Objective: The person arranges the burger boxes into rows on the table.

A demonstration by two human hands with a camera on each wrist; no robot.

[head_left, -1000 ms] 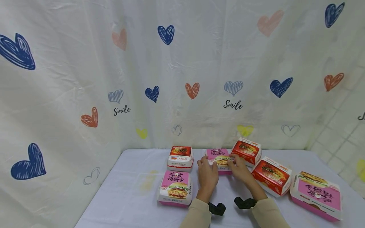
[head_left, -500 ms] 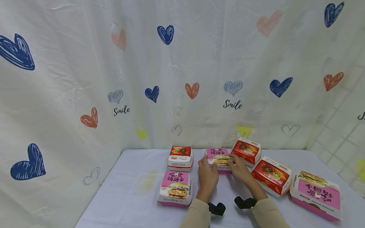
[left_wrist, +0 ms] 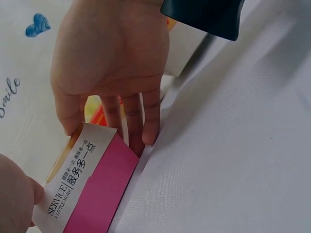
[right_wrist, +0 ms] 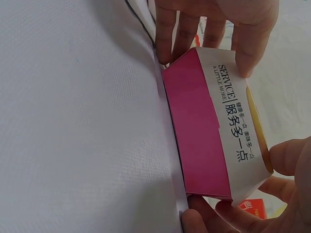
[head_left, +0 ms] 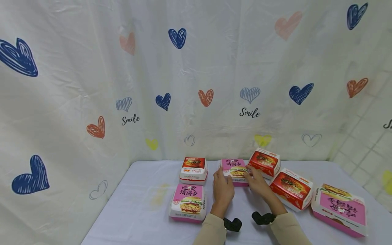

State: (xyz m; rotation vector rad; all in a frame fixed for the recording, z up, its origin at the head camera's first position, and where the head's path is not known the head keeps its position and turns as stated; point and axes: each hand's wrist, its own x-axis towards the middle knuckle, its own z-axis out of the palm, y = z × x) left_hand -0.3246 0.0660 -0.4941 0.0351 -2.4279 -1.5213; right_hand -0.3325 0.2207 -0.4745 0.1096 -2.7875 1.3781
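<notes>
Between my two hands, on the white-clothed table, is a small pink-and-white burger box with a burger picture on its top. My left hand grips its left side, and my right hand its right side. In the left wrist view, the left thumb lies on the top edge of the box while the other fingers reach down its side. The right wrist view shows the box's pink lower front low at the cloth, with a thumb at each upper corner.
On the left stand a red burger box and, nearer me, another pink one. Two red boxes, one at the back and one nearer, line the right, beside a larger pink box. A heart-printed curtain hangs behind.
The pink burger box has shifted very slightly toward the back, both hands keeping their hold on it. The other boxes stay where they were.
</notes>
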